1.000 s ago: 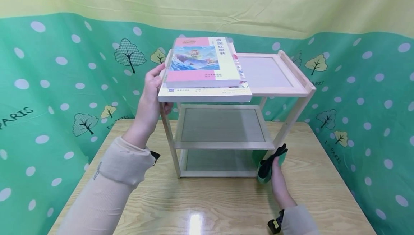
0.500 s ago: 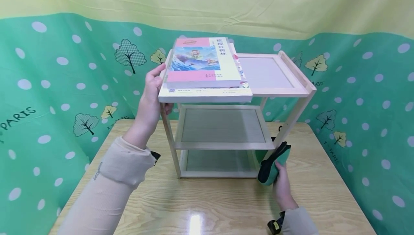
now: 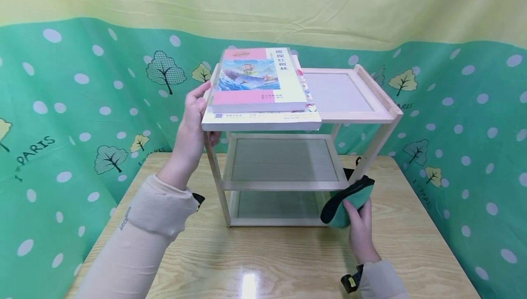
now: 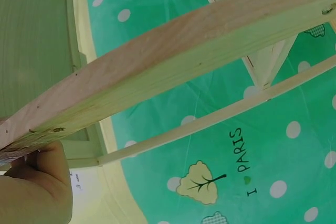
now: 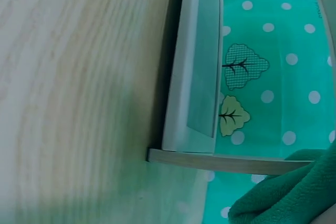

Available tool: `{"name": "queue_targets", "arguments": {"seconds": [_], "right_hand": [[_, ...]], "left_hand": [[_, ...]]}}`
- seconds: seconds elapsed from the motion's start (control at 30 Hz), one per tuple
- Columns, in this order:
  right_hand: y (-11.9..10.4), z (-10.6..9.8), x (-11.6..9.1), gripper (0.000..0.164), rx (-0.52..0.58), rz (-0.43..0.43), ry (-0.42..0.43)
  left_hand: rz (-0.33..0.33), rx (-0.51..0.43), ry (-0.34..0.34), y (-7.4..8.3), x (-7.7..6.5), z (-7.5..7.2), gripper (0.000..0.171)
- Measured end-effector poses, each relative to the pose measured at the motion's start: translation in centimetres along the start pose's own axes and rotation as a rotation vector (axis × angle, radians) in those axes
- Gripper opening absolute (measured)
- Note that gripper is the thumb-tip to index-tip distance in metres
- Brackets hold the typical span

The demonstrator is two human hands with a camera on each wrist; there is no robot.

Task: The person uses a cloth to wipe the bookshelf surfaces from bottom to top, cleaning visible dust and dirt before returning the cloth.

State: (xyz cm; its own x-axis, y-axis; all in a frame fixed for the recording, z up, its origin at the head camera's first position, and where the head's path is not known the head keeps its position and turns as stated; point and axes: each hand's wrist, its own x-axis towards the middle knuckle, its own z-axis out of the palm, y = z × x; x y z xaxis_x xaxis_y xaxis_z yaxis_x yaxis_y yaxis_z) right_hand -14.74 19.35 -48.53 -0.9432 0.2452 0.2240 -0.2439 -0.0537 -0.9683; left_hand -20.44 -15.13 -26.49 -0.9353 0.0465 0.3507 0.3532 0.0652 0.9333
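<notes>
A three-tier pale wooden shelf rack (image 3: 284, 184) stands on the table. My left hand (image 3: 190, 123) grips the left end of its top tier, beside two stacked books; in the left wrist view the fingers curl under the wood. The upper book (image 3: 255, 79) has a pink and cream cover and lies on a larger book (image 3: 263, 123). At the front right leg (image 3: 375, 146), my right hand (image 3: 362, 235) pinches a green cloth (image 3: 350, 207) with a black side. In the right wrist view the fuzzy green cloth (image 5: 294, 192) lies against the leg, partly behind it.
Beneath the rack is a wood-grain table (image 3: 267, 262). A green and yellow printed curtain (image 3: 82, 84) hangs behind and at both sides. A black piece with a small loop (image 3: 349, 172) shows behind the right leg.
My right hand and the cloth have shifted slightly upward at the right leg, and the cloth's black side has turned. My left hand, the books and the rack have stayed put.
</notes>
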Motion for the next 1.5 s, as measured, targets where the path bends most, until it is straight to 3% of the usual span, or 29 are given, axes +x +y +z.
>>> {"name": "queue_targets", "arguments": {"seconds": [0.63, 1.0, 1.27, 1.5], "right_hand": [[-1.0, -0.3, 2.1, 0.054, -0.172, -0.032, 0.081], [-0.9, 0.1, 3.0, 0.051, -0.252, -0.008, 0.047], [-0.5, 0.2, 2.7, 0.053, -0.273, -0.039, 0.055], [0.2, 0.8, 2.7, 0.048, -0.249, -0.114, 0.116]], "left_hand": [[0.001, 0.002, 0.005, 0.0, -0.1, 0.0, 0.053], [-0.007, 0.007, 0.013, 0.1, -0.1, 0.0, 0.053], [-0.010, -0.002, 0.011, 0.1, -0.1, 0.1, 0.053], [-0.002, -0.009, 0.012, 0.1, -0.1, 0.1, 0.053]]}}
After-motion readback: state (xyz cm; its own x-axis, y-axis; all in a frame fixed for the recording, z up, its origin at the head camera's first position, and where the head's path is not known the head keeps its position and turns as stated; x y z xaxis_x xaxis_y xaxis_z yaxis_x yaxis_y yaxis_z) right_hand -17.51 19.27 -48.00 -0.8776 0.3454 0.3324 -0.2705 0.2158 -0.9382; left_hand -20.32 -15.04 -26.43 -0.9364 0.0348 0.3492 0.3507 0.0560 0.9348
